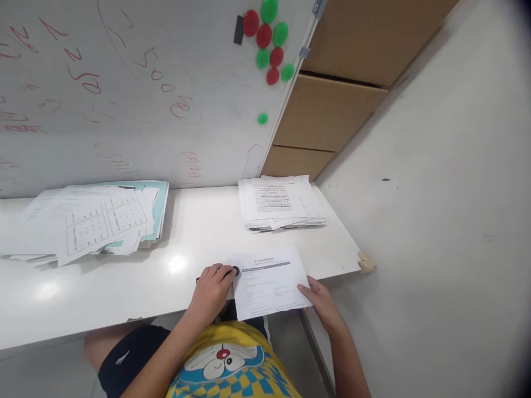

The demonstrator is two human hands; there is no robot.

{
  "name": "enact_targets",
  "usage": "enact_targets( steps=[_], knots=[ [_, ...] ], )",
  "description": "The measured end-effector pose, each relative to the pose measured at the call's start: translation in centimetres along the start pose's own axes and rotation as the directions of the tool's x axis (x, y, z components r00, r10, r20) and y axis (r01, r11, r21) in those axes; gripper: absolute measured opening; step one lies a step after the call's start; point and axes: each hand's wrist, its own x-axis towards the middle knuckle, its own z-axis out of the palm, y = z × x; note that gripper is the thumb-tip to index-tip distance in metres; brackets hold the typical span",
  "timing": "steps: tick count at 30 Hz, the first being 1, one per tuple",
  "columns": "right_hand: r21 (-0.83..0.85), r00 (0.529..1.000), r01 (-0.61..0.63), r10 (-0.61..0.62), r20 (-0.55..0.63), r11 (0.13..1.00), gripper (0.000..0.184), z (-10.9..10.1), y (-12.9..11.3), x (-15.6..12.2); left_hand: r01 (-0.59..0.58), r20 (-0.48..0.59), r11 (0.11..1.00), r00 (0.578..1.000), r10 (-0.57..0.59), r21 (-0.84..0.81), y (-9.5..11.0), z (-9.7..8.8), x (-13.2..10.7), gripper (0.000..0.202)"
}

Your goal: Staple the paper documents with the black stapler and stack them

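Observation:
A printed sheet of paper (pixel 269 287) lies at the front edge of the table, its lower part reaching past the edge. My right hand (pixel 326 304) pinches the sheet's right edge, thumb on top. At the sheet's left edge, my left hand (pixel 212 290) is closed around a dark handheld object (pixel 236 271). Only a rounded black end near the paper and a small dark tip on the other side show; my fingers cover the rest, so its kind is unclear.
A stack of printed papers (pixel 274 202) sits at the back right of the white table (pixel 207 221). A larger, untidy paper pile (pixel 95 221) with teal sheets is at left. Behind stand a whiteboard (pixel 136 110) with red and green magnets and cardboard boxes (pixel 327 110); a wall (pixel 435 221) is right.

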Motion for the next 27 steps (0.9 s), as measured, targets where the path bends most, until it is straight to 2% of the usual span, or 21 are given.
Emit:
enact_targets(
  steps=[6,10,13,15,16,18,21,23,24,25,27],
  knots=[
    [-0.024,1.000,-0.006,0.007,0.023,1.000,0.042,0.7,-1.6,0.7,0.057,-0.064,0.997,0.996,-0.060,-0.047,-0.1,0.8,-0.1,0.031],
    [-0.069,0.998,0.049,-0.046,0.053,0.996,0.039,1.2,-3.4,1.4,0.073,-0.110,0.995,0.991,-0.080,-0.066,0.3,0.7,-0.3,0.026],
    [-0.119,0.995,0.090,-0.085,0.051,0.989,0.036,0.9,-4.4,1.4,0.070,-0.103,0.996,0.992,-0.076,-0.061,0.7,0.3,-0.5,0.027],
    [-0.141,0.993,0.115,-0.115,0.004,0.983,0.033,-0.1,-5.0,1.4,0.048,-0.131,0.998,0.990,-0.053,-0.041,-0.2,-0.7,-0.7,0.030],
    [-0.149,0.990,0.127,-0.135,-0.045,0.981,0.031,-0.7,-5.2,1.5,0.046,-0.169,0.999,0.984,-0.048,-0.017,-1.2,-1.5,-0.8,0.032],
    [-0.174,0.959,0.175,-0.208,-0.192,0.969,0.029,-2.1,-6.0,2.4,0.096,-0.273,0.993,0.959,-0.075,0.066,-4.7,-3.7,-0.9,0.033],
    [-0.278,0.853,0.272,-0.364,-0.373,0.921,0.033,-3.3,-7.7,5.8,0.333,-0.366,0.915,0.900,-0.236,0.229,-12.0,-7.7,-1.5,0.042],
    [-0.373,0.808,0.290,-0.435,-0.398,0.881,0.037,-3.0,-9.2,9.1,0.495,-0.380,0.810,0.848,-0.370,0.315,-16.6,-9.6,-2.3,0.062],
    [-0.418,0.802,0.282,-0.451,-0.392,0.863,0.038,-2.5,-10.0,10.8,0.531,-0.350,0.775,0.838,-0.419,0.343,-18.2,-10.1,-2.8,0.069],
    [-0.462,0.801,0.268,-0.462,-0.381,0.845,0.039,-1.9,-10.7,12.4,0.543,-0.318,0.755,0.836,-0.447,0.367,-19.4,-10.3,-3.3,0.071],
    [-0.544,0.787,0.243,-0.491,-0.373,0.803,0.043,-0.4,-11.8,15.0,0.521,-0.273,0.754,0.853,-0.444,0.401,-20.2,-10.0,-4.4,0.066]
  ],
)
